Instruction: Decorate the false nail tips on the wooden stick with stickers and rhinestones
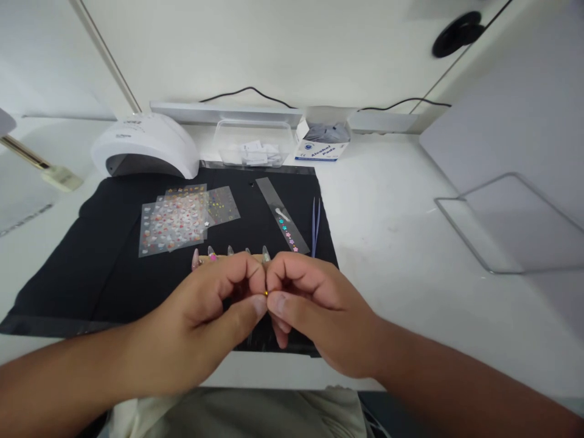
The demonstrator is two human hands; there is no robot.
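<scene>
My left hand (pixel 214 310) and my right hand (pixel 323 304) meet over the black mat, thumb and forefinger of each pinched together. A tiny gold-coloured piece (pixel 266 293) shows between their fingertips; most of it is hidden. Just behind the knuckles stands a row of several false nail tips (pixel 230 250) on a tan holder, partly covered by my hands. One nail tip bears a pink decoration (pixel 213 258). Farther back lie a clear strip with coloured flower stickers (pixel 288 235) and blue-purple tweezers (pixel 315 222).
Overlapping sticker sheets (pixel 176 219) lie on the black mat (pixel 114 237). Behind it are a white nail lamp (pixel 148 137), a clear tray (pixel 223 143) of small packets and an alcohol pads box (pixel 322 151). A bent metal frame (pixel 474 243) stands right.
</scene>
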